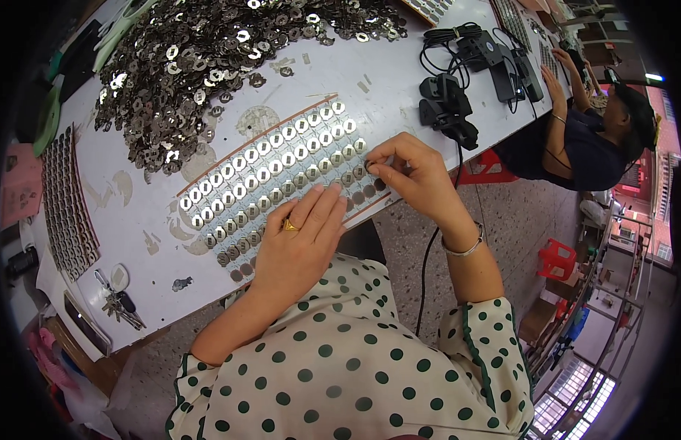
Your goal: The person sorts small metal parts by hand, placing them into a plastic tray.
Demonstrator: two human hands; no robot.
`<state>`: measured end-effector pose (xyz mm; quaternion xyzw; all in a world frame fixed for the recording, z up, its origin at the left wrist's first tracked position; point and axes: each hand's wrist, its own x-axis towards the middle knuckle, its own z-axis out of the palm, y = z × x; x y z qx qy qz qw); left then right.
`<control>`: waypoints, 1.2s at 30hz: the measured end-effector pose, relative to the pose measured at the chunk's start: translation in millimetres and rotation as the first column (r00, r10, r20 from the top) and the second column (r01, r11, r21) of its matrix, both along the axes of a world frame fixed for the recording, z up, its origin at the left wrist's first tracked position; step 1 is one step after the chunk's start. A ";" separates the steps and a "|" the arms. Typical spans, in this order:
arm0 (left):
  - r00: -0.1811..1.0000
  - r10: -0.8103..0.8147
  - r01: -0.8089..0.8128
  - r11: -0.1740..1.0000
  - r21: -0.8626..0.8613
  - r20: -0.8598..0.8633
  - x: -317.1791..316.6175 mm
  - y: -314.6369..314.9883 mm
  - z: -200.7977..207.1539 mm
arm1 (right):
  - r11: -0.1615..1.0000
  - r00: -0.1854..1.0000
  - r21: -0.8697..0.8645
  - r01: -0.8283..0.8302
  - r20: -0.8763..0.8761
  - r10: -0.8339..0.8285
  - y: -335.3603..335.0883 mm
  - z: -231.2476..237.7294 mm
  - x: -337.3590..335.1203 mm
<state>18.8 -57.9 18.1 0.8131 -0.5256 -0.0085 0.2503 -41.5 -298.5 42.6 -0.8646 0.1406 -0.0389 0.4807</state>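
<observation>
On the table in front of me lies a long pale-blue tray (261, 139) with brown edges, holding rows of small shiny metal discs with a slot in the middle. My left hand (300, 238), with a gold ring, rests flat over the tray's near edge, fingers stretched out across the lower rows. At the tray's right end my right hand (414, 172) pinches a small dark metal disc (370, 166) between thumb and fingertips. Near it, several round brown spots (359, 198) in the nearest row show no shiny disc. My left hand hides part of the lower rows.
A big heap of loose metal discs (201, 73) covers the table's far side. Another filled tray (65, 205) stands at the left, near keys (124, 308). Black cables and adapters (491, 62) lie at the far right. A co-worker (597, 139) sits beyond, beside a red stool (487, 169).
</observation>
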 end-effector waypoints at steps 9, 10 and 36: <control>0.999 0.012 -0.013 1.000 0.008 0.033 -0.9 -1.3 -1.0 | 0.998 0.998 -0.031 0.053 -0.034 -0.054 -1.7 -5.4 -3.1; 1.000 0.016 -0.016 1.000 0.019 0.026 -1.6 -2.0 -1.2 | 0.999 0.999 -0.014 0.030 -0.016 -0.030 -3.0 -5.7 -4.2; 0.951 0.183 -0.276 0.868 -0.413 -0.249 20.8 41.5 21.4 | 0.889 0.962 0.405 -0.214 0.244 0.121 52.8 3.2 127.5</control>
